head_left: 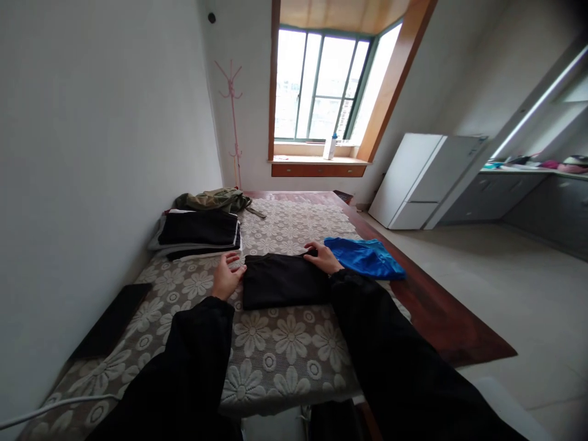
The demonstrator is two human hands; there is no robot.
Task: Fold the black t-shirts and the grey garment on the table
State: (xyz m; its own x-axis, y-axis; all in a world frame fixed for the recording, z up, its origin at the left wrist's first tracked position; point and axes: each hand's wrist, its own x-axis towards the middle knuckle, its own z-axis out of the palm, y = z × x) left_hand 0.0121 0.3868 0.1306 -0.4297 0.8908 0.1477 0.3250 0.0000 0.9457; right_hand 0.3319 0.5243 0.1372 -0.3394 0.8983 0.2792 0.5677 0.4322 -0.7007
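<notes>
Hands flank a folded black garment that lies flat on the flower-patterned lace cover of the bed, about midway across it. Our left hand rests at the garment's left edge, fingers spread and loose, touching the fabric's side without closing on anything. Our right hand lies on the garment's far right corner, palm down, fingers flat and pressing on the cloth rather than pinching it. Both arms are in dark sleeves that reach in from the bottom of the view.

Just beside the right hand, on the right side of the cover, we see a crumpled blue garment, touching or nearly touching the black one at its corner. Beyond the left hand, against the white wall, sits a stack of folded dark clothes, and behind that stack an olive-green garment lies bunched up. A pink coat stand is in the far corner, beside the window, on whose sill a white bottle stands. A white cabinet is tilted against the right wall.
</notes>
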